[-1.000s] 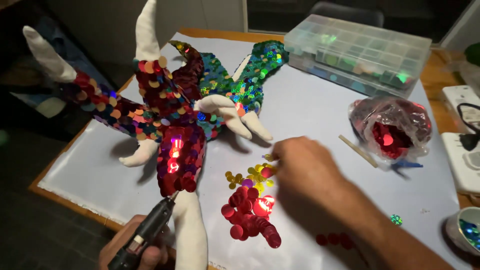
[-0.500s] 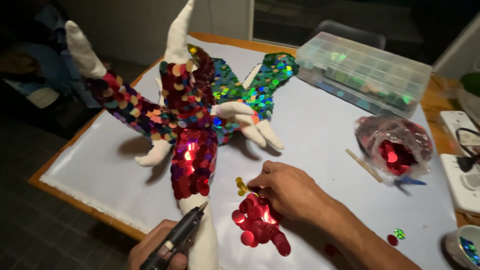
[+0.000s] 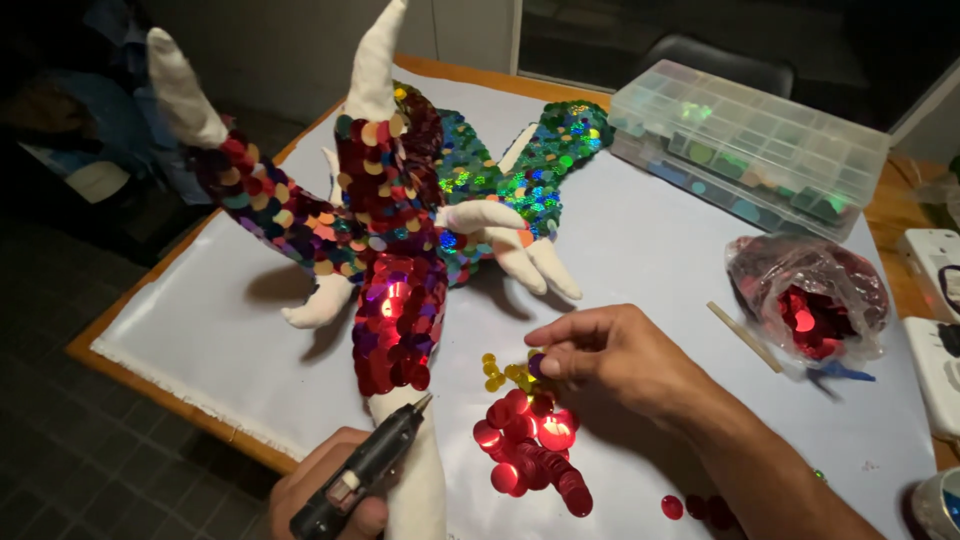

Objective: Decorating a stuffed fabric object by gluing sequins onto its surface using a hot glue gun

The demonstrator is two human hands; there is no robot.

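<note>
Sheet (image 3: 650, 230) lay bare mid-table; left hand (image 3: 330, 495) gripped glue gun (image 3: 365, 475), right hand (image 3: 610, 355) pinched sequins (image 3: 530, 440).

Red sequins (image 3: 530, 450) (some gold), multicoloured sequinned figure (image 3: 390, 250), white limbs.

The left hand (image 3: 325, 495) is cut off by the bottom edge, as is the white stuffed fabric limb (image 3: 415, 490) beside it. The small metal bowl (image 3: 940, 505) is cropped at the corner.
</note>
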